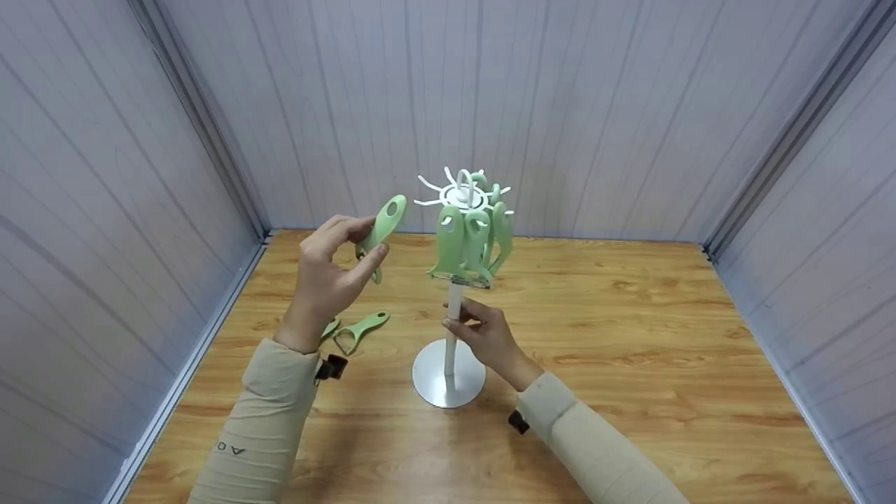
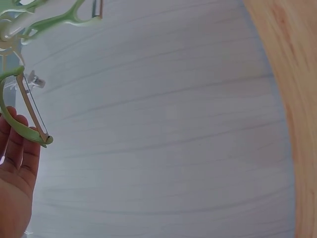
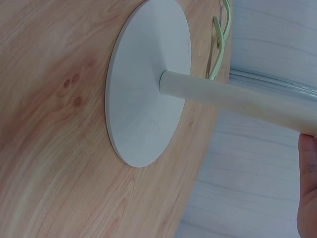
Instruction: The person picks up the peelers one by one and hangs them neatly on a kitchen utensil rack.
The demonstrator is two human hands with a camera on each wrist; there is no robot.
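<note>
My left hand (image 1: 332, 262) pinches a light-green vegetable peeler (image 1: 386, 222) between thumb and fingers, its holed handle end pointing up. In the left wrist view the blade end of this peeler (image 2: 24, 131) shows beside the fingertips. The peeler is in the air, left of a white rotating hook stand (image 1: 448, 198). Several green peelers (image 1: 451, 245) hang by their handle holes from its front and right hooks; the left hooks are bare. Low on the stand's pole (image 3: 223, 95), the thumb and fingers of my right hand (image 1: 493, 339) grip it. The stand is upright.
Left of the round base (image 1: 430, 381), a peeler (image 1: 364, 327) lies on the wooden table (image 1: 630, 336). Another peeler (image 1: 329, 327) is partly hidden behind the left wrist. Pale panelled walls (image 1: 574, 105) enclose the table at the back and sides.
</note>
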